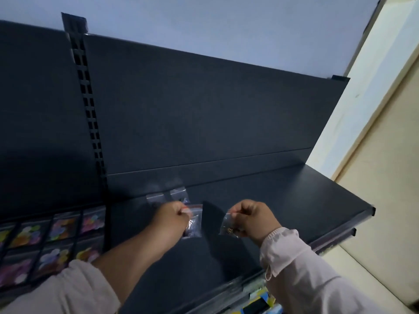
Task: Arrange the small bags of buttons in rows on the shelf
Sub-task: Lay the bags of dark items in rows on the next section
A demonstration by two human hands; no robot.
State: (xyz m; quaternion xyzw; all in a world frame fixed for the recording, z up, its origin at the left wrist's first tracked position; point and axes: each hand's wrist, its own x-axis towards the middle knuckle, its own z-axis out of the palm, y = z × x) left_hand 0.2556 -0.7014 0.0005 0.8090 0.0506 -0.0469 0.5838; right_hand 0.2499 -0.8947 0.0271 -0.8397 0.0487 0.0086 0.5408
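On the dark shelf [294, 200], two clear small bags lean against the back panel: one bag [154, 197] and another [179, 193] beside it. My left hand [172, 217] pinches the red-striped top of a small bag of dark buttons [195, 223], which hangs just above the shelf in front of those two. My right hand [251, 217] pinches the top of another small bag [229, 226] with brownish buttons, held to the right of the first. Both hands have curled fingers.
The shelf section to the left holds rows of bags with colourful buttons [45, 236]. A slotted upright post [88, 105] divides the two sections. A cream wall [374, 155] stands to the right. The shelf's front rail [340, 236] runs along the right edge; coloured items [260, 302] lie below.
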